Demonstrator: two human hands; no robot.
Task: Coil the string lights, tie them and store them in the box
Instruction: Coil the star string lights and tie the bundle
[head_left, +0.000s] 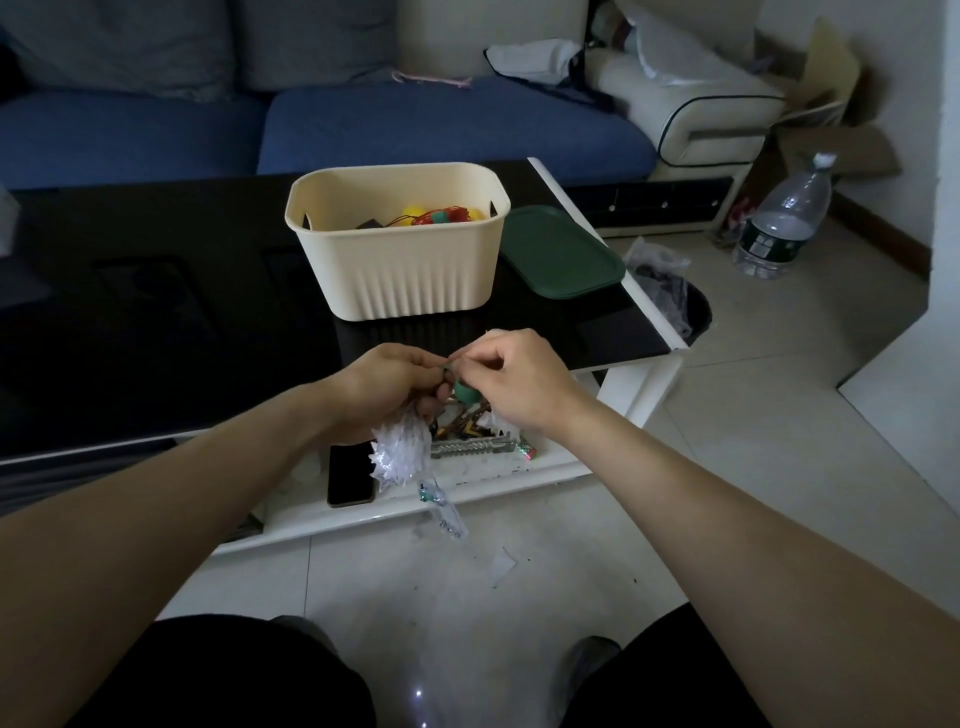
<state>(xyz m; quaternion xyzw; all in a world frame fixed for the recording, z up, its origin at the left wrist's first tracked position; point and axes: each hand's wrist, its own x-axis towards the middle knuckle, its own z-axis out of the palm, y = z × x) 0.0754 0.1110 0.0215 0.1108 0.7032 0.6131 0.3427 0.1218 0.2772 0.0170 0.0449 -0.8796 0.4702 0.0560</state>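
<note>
Hanging below the left hand (387, 384), the string lights (401, 453) form a spiky white plastic bundle, gripped; the right hand (511, 382) pinches what seems a thin tie beside a green piece (466, 391). Directly beyond, on the glossy black surface (156, 291), the ribbed cream box (400, 270) stands open.

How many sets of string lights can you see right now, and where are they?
2. One white bundle hangs from the left hand; one colourful set lies inside the cream box. More may be hidden deeper in the box.
</note>
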